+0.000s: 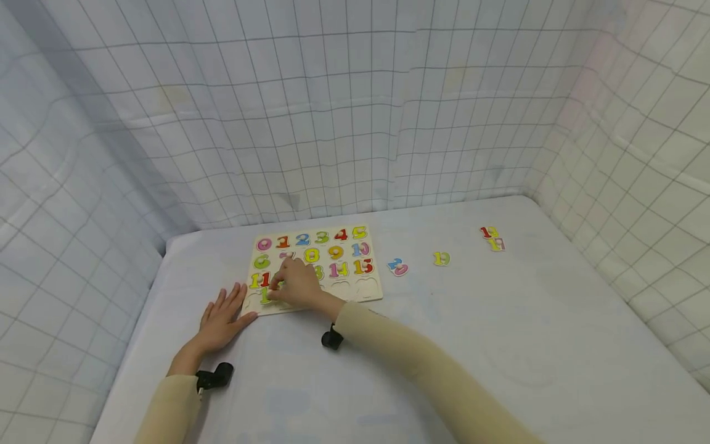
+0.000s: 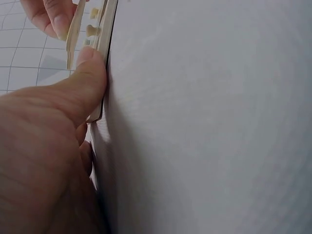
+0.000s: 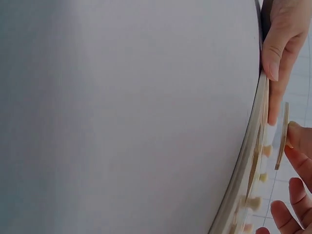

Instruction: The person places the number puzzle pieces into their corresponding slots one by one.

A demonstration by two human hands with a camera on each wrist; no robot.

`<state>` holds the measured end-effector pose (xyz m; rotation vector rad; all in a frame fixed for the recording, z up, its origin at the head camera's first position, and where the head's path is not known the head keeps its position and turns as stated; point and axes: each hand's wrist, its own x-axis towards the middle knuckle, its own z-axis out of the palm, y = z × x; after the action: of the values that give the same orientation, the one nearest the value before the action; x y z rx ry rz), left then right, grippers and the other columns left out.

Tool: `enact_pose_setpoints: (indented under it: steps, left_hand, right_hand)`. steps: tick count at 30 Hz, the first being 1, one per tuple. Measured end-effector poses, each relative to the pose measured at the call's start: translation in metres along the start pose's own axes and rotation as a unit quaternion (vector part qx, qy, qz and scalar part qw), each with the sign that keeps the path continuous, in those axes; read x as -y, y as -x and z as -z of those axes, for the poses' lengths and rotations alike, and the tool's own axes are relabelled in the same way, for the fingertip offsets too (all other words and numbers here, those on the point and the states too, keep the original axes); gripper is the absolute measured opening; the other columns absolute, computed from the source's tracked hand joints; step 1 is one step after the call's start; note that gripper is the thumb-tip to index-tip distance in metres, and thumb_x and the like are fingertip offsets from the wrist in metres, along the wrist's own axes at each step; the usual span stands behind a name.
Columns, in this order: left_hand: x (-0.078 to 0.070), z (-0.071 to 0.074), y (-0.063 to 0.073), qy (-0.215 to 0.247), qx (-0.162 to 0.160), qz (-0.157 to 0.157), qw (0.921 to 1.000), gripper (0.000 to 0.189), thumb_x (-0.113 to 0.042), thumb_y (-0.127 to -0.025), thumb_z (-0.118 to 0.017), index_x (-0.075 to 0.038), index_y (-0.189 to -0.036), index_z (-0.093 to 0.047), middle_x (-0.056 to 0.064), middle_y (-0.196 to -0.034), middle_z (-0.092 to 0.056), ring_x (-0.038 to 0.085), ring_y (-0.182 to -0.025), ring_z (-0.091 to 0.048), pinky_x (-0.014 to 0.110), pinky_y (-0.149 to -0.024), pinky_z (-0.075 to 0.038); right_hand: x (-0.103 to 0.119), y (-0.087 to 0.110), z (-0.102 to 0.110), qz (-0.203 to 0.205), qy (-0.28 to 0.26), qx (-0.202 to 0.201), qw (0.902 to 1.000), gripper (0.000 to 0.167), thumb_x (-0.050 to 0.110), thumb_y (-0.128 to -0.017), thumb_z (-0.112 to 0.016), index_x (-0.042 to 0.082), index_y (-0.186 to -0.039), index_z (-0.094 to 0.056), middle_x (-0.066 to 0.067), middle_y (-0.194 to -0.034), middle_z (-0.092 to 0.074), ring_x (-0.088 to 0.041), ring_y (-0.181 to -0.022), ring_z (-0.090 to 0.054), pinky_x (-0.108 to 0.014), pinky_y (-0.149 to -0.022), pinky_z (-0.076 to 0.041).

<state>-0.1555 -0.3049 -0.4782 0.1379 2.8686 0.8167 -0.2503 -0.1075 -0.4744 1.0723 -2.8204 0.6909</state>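
A wooden number puzzle board (image 1: 378,290) lies on the table, its upper rows filled with coloured numeral pieces. Over the lower left of the board, my right hand (image 1: 298,283) pinches a yellow-green numeral piece (image 1: 265,297) between thumb and finger. In the right wrist view that piece (image 3: 282,136) appears edge-on, raised off the board and tilted. My left hand (image 1: 219,324) rests flat at the board's lower left corner, fingers spread. Its thumb (image 2: 85,73) touches the board's edge in the left wrist view. Part of the board is hidden beneath my right hand.
Right of the board lie a blue-and-pink numeral piece (image 1: 397,267) and a green-and-yellow one (image 1: 442,259). Farther right, a red-and-yellow piece (image 1: 489,232) lies close against a yellow-and-pink one (image 1: 497,245). Checked curtains (image 1: 344,123) surround the white-covered table (image 1: 499,333).
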Motion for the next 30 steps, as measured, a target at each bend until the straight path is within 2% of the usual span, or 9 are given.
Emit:
enact_pose_setpoints:
  steps: [4, 10, 17, 30]
  left_hand:
    - [-0.001, 0.000, -0.002, 0.006, 0.003, -0.005, 1.0000, 0.082, -0.047, -0.096, -0.050, -0.001, -0.151, -0.012, 0.024, -0.155, -0.003, 0.045, -0.138, 0.011, 0.062, -0.103, 0.012]
    - [-0.002, 0.001, -0.005, 0.005, 0.006, -0.009, 0.9999, 0.081, -0.047, -0.096, -0.050, 0.000, -0.150, -0.013, 0.026, -0.154, -0.003, 0.046, -0.138, 0.011, 0.062, -0.103, 0.012]
    - [-0.002, -0.001, -0.003, 0.003, 0.001, -0.011, 0.9999, 0.081, -0.046, -0.095, -0.052, 0.001, -0.150, -0.014, 0.026, -0.154, -0.005, 0.047, -0.138, 0.009, 0.063, -0.103, 0.012]
    - [0.004, -0.002, -0.001, -0.002, -0.003, -0.007, 1.0000, 0.082, -0.048, -0.096, -0.050, -0.001, -0.151, -0.011, 0.026, -0.154, -0.003, 0.046, -0.138, 0.011, 0.062, -0.103, 0.014]
  right_hand:
    - [0.013, -0.003, -0.003, -0.019, 0.032, 0.002, 0.9993, 0.016, 0.048, -0.082, -0.071, 0.033, -0.077, -0.071, 0.012, -0.090, -0.051, -0.006, -0.088, -0.045, -0.027, -0.071, -0.036]
    - [0.023, -0.007, -0.010, -0.031, 0.056, -0.003, 0.9979, 0.016, 0.049, -0.081, -0.070, 0.034, -0.075, -0.070, 0.012, -0.091, -0.052, -0.006, -0.086, -0.045, -0.027, -0.071, -0.037]
    - [0.030, -0.010, -0.016, -0.042, 0.051, 0.006, 0.9978, 0.016, 0.050, -0.081, -0.071, 0.034, -0.074, -0.070, 0.013, -0.091, -0.052, -0.007, -0.085, -0.045, -0.028, -0.075, -0.037]
    - [0.036, -0.009, -0.015, -0.033, 0.044, 0.017, 0.9984, 0.016, 0.048, -0.082, -0.071, 0.034, -0.075, -0.070, 0.013, -0.089, -0.049, -0.005, -0.083, -0.041, -0.027, -0.075, -0.033]
